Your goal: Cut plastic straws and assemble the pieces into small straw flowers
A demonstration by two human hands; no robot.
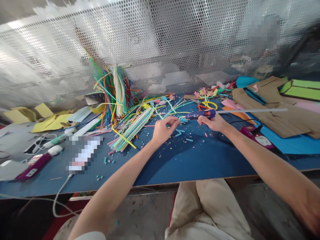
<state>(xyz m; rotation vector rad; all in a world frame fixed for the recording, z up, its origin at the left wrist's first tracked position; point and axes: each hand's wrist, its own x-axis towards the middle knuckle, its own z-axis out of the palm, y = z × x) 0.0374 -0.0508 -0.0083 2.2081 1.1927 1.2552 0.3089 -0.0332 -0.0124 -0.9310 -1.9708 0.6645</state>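
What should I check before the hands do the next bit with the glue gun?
1. Right hand grips the blue-and-orange glue gun: ok.
2. Long pale glue stick sits in the gun's back: ok.
3. Nozzle points at the small piece in the left hand: ok.
4. Left fingertips kept away from the nozzle: not ok, very close.
5. Glue is hot: cannot tell.
6. Blue tabletop tidy: not ok, bits scattered.
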